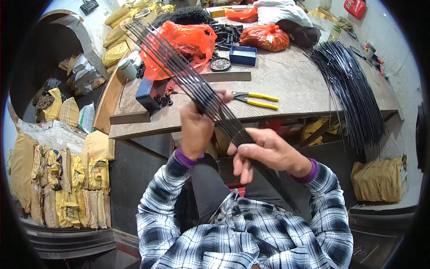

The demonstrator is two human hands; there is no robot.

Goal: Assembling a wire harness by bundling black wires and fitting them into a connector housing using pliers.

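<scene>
A bundle of long, thin black rods (197, 87) runs slantwise in front of me, from over the table at upper left down to my lap. Around its middle, my left hand (196, 127) is closed, with fingertips showing on the far side. Lower down, my right hand (271, 150) grips the same bundle between thumb and fingers. The rods fan slightly apart at the upper end and lie tight together at the lower end. Just beyond my hands, pliers with yellow handles (262, 100) rest on the wooden table (295, 85), their jaws partly behind my left fingertips.
A large pile of black rods (351, 85) hangs over the table's right edge. Red plastic bags (265, 37), a small blue box (242, 56), a round black dish (220, 64) and a blue container (145, 93) beside small black rings stand on the table. Yellow wrapped packages (71, 179) stack at left.
</scene>
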